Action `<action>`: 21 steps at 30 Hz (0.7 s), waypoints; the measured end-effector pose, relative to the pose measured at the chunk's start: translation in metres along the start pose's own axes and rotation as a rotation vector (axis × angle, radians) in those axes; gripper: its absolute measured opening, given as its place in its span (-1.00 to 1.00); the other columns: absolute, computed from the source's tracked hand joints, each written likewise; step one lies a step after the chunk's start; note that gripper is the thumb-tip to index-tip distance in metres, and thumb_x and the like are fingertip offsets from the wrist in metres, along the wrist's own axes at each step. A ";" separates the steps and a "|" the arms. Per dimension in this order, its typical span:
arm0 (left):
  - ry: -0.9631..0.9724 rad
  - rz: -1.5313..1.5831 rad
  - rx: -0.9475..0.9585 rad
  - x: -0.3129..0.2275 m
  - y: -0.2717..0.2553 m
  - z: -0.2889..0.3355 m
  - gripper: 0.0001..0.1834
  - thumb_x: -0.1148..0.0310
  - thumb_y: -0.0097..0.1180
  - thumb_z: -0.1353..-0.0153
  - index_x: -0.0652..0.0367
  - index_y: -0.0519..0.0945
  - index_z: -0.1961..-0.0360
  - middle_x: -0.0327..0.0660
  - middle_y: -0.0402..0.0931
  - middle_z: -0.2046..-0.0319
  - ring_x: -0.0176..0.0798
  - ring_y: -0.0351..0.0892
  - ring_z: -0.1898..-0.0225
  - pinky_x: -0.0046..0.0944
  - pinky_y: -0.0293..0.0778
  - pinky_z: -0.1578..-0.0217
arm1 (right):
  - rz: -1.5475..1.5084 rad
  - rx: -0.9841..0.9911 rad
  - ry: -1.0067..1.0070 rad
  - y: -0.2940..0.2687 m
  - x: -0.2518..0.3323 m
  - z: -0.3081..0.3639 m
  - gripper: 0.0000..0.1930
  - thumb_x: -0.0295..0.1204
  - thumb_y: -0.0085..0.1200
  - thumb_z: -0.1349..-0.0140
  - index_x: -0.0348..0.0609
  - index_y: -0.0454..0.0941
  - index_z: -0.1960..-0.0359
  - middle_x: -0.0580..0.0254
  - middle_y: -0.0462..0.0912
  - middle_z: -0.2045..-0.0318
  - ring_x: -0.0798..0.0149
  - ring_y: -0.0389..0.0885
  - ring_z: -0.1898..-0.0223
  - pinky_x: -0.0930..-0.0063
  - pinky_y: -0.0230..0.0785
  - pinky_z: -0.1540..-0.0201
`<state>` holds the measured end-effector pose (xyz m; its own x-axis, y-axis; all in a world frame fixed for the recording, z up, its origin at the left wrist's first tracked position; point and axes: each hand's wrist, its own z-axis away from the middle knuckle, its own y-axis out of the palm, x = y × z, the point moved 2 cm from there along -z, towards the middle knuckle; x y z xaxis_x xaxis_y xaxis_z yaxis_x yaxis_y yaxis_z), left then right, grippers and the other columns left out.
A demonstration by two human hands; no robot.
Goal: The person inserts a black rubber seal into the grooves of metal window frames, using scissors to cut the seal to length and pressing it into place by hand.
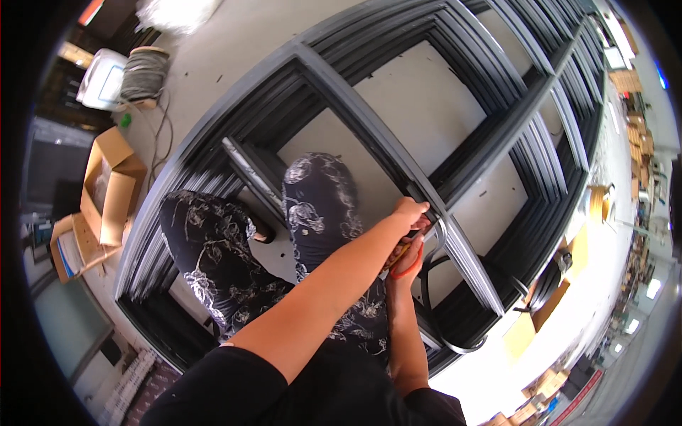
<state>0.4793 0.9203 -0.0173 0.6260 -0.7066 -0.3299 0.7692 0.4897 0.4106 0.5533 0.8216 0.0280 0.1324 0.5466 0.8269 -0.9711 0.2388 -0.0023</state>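
Note:
In front of me, a stack of dark grey metal frames (369,128) with crossbars lies around my legs. My left hand (410,211) is closed at a crossbar, its fingers pinching a flexible black strip (425,280) that loops down beside the bar; the pinch itself is partly hidden. Just below it, my right hand (410,254) is wrapped round scissors with orange handles (406,270). Their blades are hidden between the two hands. The strip curves on toward the near right edge of the stack.
Open cardboard boxes (106,192) and a spool of grey cord (144,74) stand on the floor at the left. Clear plastic wrap (177,13) lies at the far left. More cardboard (522,334) and a black coil (548,284) are beyond the stack's right side.

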 end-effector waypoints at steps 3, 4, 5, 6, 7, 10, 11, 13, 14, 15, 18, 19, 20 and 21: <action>0.001 0.037 0.045 -0.001 0.003 0.013 -0.74 0.28 0.19 -0.29 0.27 0.46 0.29 0.01 0.63 0.30 -0.18 0.68 0.37 -0.34 0.63 0.44 | -0.015 -0.014 0.099 -0.001 0.011 0.008 -0.45 0.15 -0.21 -0.40 -0.15 0.43 0.28 0.41 0.35 0.69 0.44 0.29 0.73 0.58 0.11 0.68; 0.008 0.067 0.033 -0.003 0.000 0.015 -0.74 0.29 0.19 -0.29 0.29 0.45 0.28 0.02 0.63 0.29 -0.16 0.69 0.35 -0.33 0.65 0.41 | -0.012 -0.008 0.114 0.000 0.011 0.009 -0.49 0.10 -0.19 -0.42 -0.18 0.41 0.24 0.40 0.31 0.69 0.46 0.25 0.73 0.56 0.13 0.66; 0.014 0.098 0.022 -0.003 -0.002 0.017 -0.73 0.30 0.18 -0.29 0.30 0.44 0.27 0.02 0.63 0.28 -0.15 0.69 0.32 -0.31 0.67 0.37 | 0.014 -0.004 0.118 0.000 0.012 0.011 -0.48 0.11 -0.19 -0.41 -0.19 0.42 0.21 0.40 0.33 0.67 0.46 0.27 0.71 0.57 0.13 0.65; 0.017 0.115 0.027 -0.004 -0.002 0.019 -0.73 0.31 0.18 -0.29 0.31 0.43 0.25 0.03 0.62 0.27 -0.12 0.70 0.30 -0.28 0.68 0.34 | 0.000 0.001 0.121 0.000 0.014 0.011 -0.47 0.11 -0.19 -0.41 -0.19 0.43 0.20 0.40 0.34 0.66 0.47 0.28 0.69 0.57 0.14 0.63; 0.020 0.127 0.018 -0.004 -0.006 0.021 -0.72 0.32 0.19 -0.29 0.32 0.42 0.23 0.04 0.62 0.27 -0.10 0.70 0.28 -0.25 0.69 0.30 | -0.020 0.014 0.134 0.001 0.013 0.012 -0.47 0.12 -0.18 -0.41 -0.19 0.43 0.19 0.40 0.35 0.65 0.47 0.29 0.68 0.57 0.14 0.62; 0.026 0.164 0.052 -0.003 -0.014 0.022 -0.72 0.33 0.19 -0.29 0.32 0.41 0.20 0.06 0.60 0.24 -0.06 0.69 0.23 -0.21 0.68 0.24 | -0.041 0.029 0.125 0.000 0.014 0.012 -0.48 0.12 -0.16 -0.40 -0.18 0.44 0.20 0.40 0.37 0.63 0.47 0.30 0.66 0.58 0.14 0.61; 0.030 0.189 0.065 -0.004 -0.015 0.025 -0.72 0.33 0.18 -0.29 0.32 0.41 0.20 0.06 0.60 0.23 -0.04 0.68 0.20 -0.20 0.68 0.22 | -0.038 0.035 0.126 0.000 0.013 0.012 -0.48 0.11 -0.15 -0.40 -0.17 0.45 0.20 0.40 0.37 0.63 0.47 0.30 0.67 0.58 0.14 0.61; 0.027 0.188 0.065 -0.006 -0.018 0.030 -0.73 0.34 0.17 -0.30 0.33 0.43 0.18 0.07 0.59 0.21 -0.03 0.68 0.17 -0.19 0.67 0.19 | -0.069 0.048 0.140 -0.002 0.014 0.013 -0.49 0.10 -0.12 -0.39 -0.17 0.44 0.22 0.39 0.37 0.64 0.46 0.30 0.68 0.58 0.15 0.61; 0.028 0.192 0.082 -0.008 -0.020 0.031 -0.74 0.34 0.16 -0.30 0.33 0.44 0.17 0.07 0.59 0.21 -0.03 0.68 0.17 -0.19 0.67 0.19 | -0.055 0.071 0.121 -0.001 0.016 0.015 -0.50 0.10 -0.11 -0.39 -0.17 0.44 0.23 0.39 0.36 0.64 0.46 0.30 0.68 0.57 0.15 0.62; 0.028 0.196 0.099 -0.010 -0.022 0.033 -0.74 0.35 0.16 -0.31 0.34 0.45 0.16 0.06 0.59 0.21 -0.03 0.67 0.16 -0.18 0.66 0.18 | -0.040 0.095 0.101 0.000 0.019 0.017 -0.51 0.09 -0.10 -0.39 -0.17 0.43 0.25 0.39 0.36 0.64 0.46 0.29 0.69 0.57 0.15 0.63; 0.042 0.190 0.108 -0.014 -0.028 0.041 -0.76 0.35 0.13 -0.32 0.33 0.48 0.15 0.05 0.60 0.20 -0.04 0.67 0.15 -0.18 0.65 0.17 | -0.034 0.083 0.096 0.006 0.029 0.027 -0.54 0.06 -0.03 -0.37 -0.15 0.41 0.29 0.42 0.30 0.69 0.46 0.25 0.74 0.55 0.11 0.69; 0.048 0.191 0.111 -0.015 -0.028 0.043 -0.76 0.35 0.12 -0.33 0.33 0.49 0.15 0.05 0.60 0.20 -0.05 0.67 0.15 -0.17 0.65 0.16 | -0.015 0.076 0.086 0.006 0.030 0.029 -0.56 0.04 0.00 -0.36 -0.15 0.41 0.30 0.43 0.28 0.71 0.47 0.24 0.76 0.55 0.09 0.70; 0.053 0.189 0.112 -0.014 -0.028 0.046 -0.76 0.35 0.12 -0.33 0.33 0.49 0.15 0.05 0.60 0.20 -0.05 0.67 0.15 -0.17 0.65 0.16 | -0.017 0.080 0.082 0.006 0.031 0.031 -0.56 0.04 0.00 -0.36 -0.15 0.41 0.30 0.43 0.28 0.71 0.47 0.24 0.76 0.55 0.09 0.70; 0.051 0.213 0.131 -0.014 -0.028 0.049 -0.76 0.34 0.12 -0.33 0.33 0.49 0.15 0.05 0.60 0.20 -0.05 0.66 0.14 -0.17 0.64 0.15 | -0.011 0.069 0.058 0.005 0.033 0.033 -0.57 0.01 0.03 -0.35 -0.14 0.41 0.33 0.44 0.27 0.73 0.47 0.22 0.77 0.56 0.07 0.72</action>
<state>0.4431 0.8915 0.0170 0.7802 -0.5665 -0.2652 0.5982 0.5518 0.5811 0.5462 0.8139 0.0736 0.1527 0.5901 0.7928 -0.9806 0.1905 0.0471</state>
